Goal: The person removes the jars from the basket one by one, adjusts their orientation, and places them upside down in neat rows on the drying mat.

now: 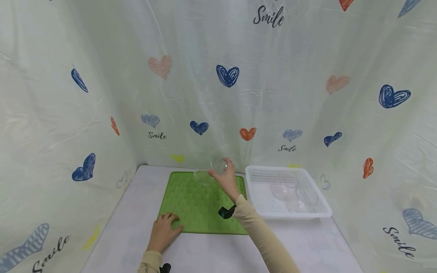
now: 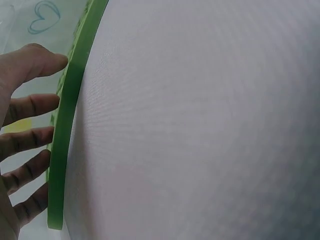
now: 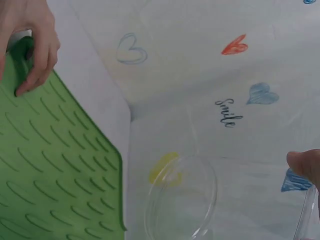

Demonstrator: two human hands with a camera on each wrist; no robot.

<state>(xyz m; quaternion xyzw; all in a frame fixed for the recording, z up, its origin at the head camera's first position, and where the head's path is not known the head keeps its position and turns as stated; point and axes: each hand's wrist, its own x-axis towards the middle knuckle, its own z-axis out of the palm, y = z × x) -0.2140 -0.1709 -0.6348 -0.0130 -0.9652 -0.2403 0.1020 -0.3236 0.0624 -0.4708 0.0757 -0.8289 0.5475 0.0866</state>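
Observation:
My right hand (image 1: 225, 176) is raised over the far part of the green mat (image 1: 194, 212) and grips a clear round dish (image 1: 218, 165) between thumb and fingers. Left of it, a second clear dish (image 1: 202, 177) overlaps the mat's far edge in the head view. The right wrist view shows a clear round rim (image 3: 215, 195) near the bottom, with my right thumb (image 3: 305, 162) at the right side by another clear edge. At the mat's near left corner, my left hand (image 1: 165, 229) rests with spread fingers; its fingertips (image 2: 47, 100) touch the mat's edge in the left wrist view.
To the right of the mat stands a white perforated basket (image 1: 250, 189) holding several clear round dishes (image 1: 307, 193). The mat lies on a white-covered table (image 1: 133, 216). Pale curtains (image 1: 191, 94) with printed hearts close off the back and both sides.

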